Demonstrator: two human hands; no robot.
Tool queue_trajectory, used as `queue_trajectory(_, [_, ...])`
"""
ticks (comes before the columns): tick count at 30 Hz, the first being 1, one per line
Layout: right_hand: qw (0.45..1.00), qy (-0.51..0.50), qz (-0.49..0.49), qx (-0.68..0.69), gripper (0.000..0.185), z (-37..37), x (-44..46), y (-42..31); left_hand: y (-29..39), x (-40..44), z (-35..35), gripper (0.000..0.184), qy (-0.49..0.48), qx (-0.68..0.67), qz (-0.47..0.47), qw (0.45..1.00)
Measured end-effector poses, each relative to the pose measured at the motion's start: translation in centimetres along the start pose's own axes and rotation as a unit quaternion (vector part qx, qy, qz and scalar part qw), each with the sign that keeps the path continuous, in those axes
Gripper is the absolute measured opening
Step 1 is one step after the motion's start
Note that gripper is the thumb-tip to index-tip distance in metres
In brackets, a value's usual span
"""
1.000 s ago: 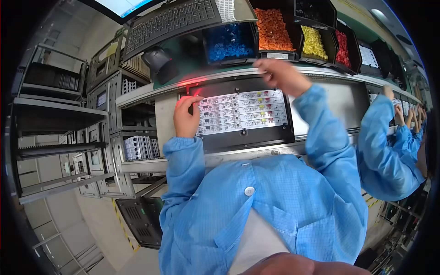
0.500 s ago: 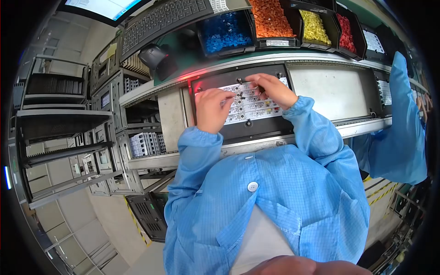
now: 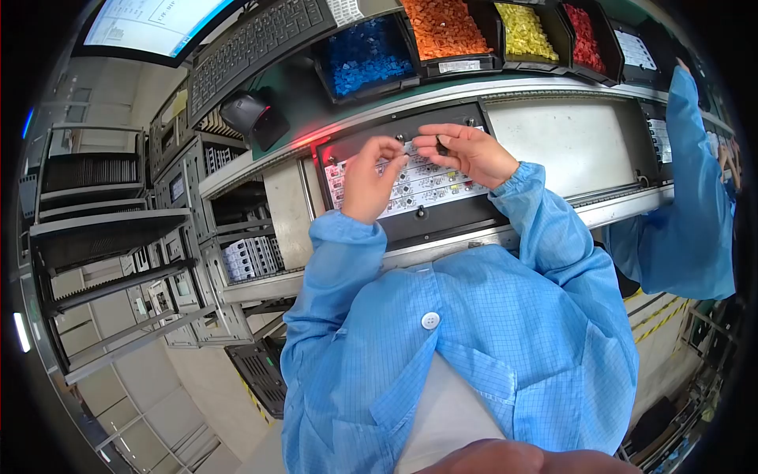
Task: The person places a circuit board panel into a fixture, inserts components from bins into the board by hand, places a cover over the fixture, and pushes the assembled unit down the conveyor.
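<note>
A black fixture (image 3: 454, 213) on the bench holds white circuit boards (image 3: 407, 202) dotted with small parts, a few of them yellow and red. Over the boards' left half is my left hand (image 3: 369, 180), its fingers curved and the thumb apart from them, with nothing visible between. Facing it, my right hand (image 3: 478, 156) is turned partly palm up above the boards' right half. Small black parts (image 3: 442, 145) lie in its curled fingers; their exact kind is too small to make out. Both hands hide some of the boards.
Behind the fixture stand bins of blue (image 3: 367, 67), orange (image 3: 446, 31), yellow (image 3: 525, 33) and red pieces (image 3: 584, 39). A mouse (image 3: 254, 117), keyboard (image 3: 257, 51) and monitor (image 3: 158, 24) are at the back left. Racks (image 3: 110, 229) stand left. Another person's blue sleeve (image 3: 687, 150) is at right.
My left hand has lifted slightly from the boards, its fingers rising toward my right hand. My right hand has rolled palm up, showing the black parts. The view has shifted a little.
</note>
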State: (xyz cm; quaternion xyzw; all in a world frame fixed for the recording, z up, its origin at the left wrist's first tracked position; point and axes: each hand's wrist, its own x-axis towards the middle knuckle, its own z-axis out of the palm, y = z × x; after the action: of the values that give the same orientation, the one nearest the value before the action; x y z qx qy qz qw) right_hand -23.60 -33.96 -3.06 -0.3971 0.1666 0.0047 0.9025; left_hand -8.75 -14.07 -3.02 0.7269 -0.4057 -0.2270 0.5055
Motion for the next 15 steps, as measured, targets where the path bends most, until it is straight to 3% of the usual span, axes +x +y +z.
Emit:
queue_trajectory(2, [0.999, 0.033, -0.007, -0.001, 0.042, 0.0, 0.0, 0.1, -0.2, 0.2, 0.1, 0.025, -0.033, -0.209, -0.068, 0.975])
queue_trajectory(5, [0.998, 0.051, -0.025, 0.011, 0.038, -0.3, -0.2, 0.2, 0.1, 0.3, -0.3, 0.030, -0.072, -0.288, -0.107, 0.949])
queue_trajectory(11, [0.995, 0.092, -0.014, -0.027, 0.037, -0.7, -1.0, 0.4, 1.0, 0.7, -0.3, 0.035, -0.082, -0.319, -0.166, 0.930])
queue_trajectory(15, [0.997, 0.062, -0.043, -0.018, 0.036, -1.6, -1.1, 0.7, 0.3, 1.2, 0.9, 0.034, -0.068, -0.239, -0.128, 0.960])
